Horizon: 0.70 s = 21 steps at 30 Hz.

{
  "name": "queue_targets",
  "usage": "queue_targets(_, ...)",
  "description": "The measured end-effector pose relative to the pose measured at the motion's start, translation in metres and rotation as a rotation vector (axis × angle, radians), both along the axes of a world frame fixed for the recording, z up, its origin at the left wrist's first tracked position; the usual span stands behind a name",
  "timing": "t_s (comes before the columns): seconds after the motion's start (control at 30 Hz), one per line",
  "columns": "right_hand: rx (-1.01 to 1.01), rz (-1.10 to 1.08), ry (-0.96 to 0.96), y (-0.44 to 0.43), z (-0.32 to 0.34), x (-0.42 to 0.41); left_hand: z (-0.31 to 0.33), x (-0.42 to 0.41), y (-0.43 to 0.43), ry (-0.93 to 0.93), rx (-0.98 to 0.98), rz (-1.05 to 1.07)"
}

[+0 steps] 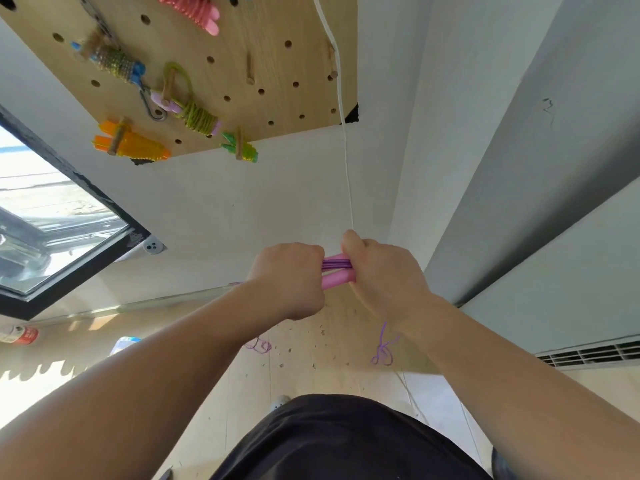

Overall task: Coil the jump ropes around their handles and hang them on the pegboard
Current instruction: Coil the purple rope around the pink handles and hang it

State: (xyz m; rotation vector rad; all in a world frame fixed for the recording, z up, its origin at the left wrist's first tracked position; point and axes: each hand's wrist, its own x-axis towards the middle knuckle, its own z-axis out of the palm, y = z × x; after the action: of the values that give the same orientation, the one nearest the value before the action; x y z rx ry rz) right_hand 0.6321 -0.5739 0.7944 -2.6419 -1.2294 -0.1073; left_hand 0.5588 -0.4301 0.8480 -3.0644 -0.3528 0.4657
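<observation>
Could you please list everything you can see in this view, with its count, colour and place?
pegboard: one, light wood, on the wall, upper left
coiled jump ropes: at least five, pink, blue-handled, olive, orange, green, hung on the pegboard's pegs
pink handles: two, pink, side by side between both hands
purple rope: one, purple, wound round the pink handles, loose end trailing on the floor
white cord: one, white, down the wall by the pegboard's right edge
window: one, black frame, left
vent: one, white, lower right
left hand: one, grips the handles' left end
right hand: one, grips their right end
</observation>
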Motion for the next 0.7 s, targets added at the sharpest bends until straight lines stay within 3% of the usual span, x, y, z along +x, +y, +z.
queue_targets(0.13,-0.072,0.026,0.287,-0.012,0.011,0.002,-0.007,0.003,0.01,0.024,0.046,0.016)
queue_targets(0.27,-0.128,0.045,0.19,-0.023,0.009,0.003,-0.006,0.005,0.017,0.025,0.038,0.024)
queue_targets(0.53,0.072,0.233,0.464,-0.048,0.0,0.009,0.013,0.0,0.015,-0.004,-0.236,0.023)
queue_targets(0.63,0.046,0.291,0.571,-0.049,0.002,0.013,0.018,-0.007,0.012,0.032,-0.3,-0.004)
queue_targets(0.7,-0.022,0.347,0.546,-0.045,0.002,0.018,0.02,-0.012,0.011,0.069,-0.358,0.005)
